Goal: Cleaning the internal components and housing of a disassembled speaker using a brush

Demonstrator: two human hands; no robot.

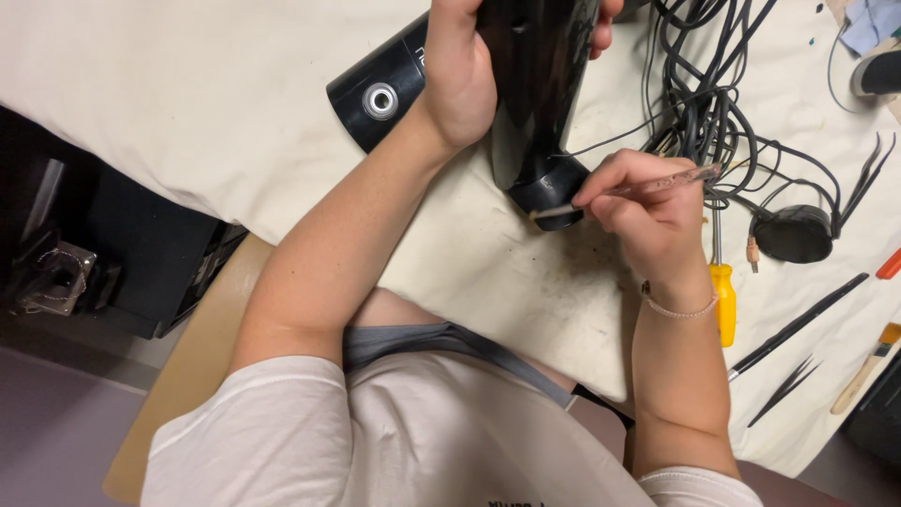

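Head view looks down on two hands at a cloth-covered worktop. The left hand is wrapped around a glossy black housing, steadying it. The right hand pinches a small clear-handled brush, its tip touching the housing's lower end. Brushing looks under way, not finished. A yellow-handled screwdriver lies just beside the right wrist; tangled cables sit beyond it.

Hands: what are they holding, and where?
Left hand grips the black device around its body. Right hand pinches a clear-handled brush mid-handle.
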